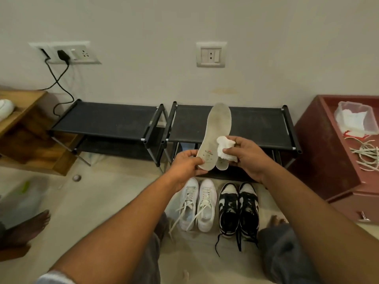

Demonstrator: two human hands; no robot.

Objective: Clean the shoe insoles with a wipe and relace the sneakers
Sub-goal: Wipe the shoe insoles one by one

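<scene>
My left hand [187,163] pinches the heel end of a pale grey insole [217,128], which stands nearly upright in front of me. A second insole [222,163] shows just behind its heel. My right hand [247,155] grips a crumpled white wipe [225,147] and holds it against the right edge of the front insole. On the floor below stand a pair of white sneakers [198,206] with loose laces and a pair of black-and-white sneakers [239,208] with black laces trailing.
Two low black shoe racks [106,119] [256,124] line the wall. A maroon cabinet [320,148] on the right carries a clear tub of wipes [355,118] and loose white laces [365,152]. Wooden shelves [22,111] stand at left; another person's foot [28,226] is nearby.
</scene>
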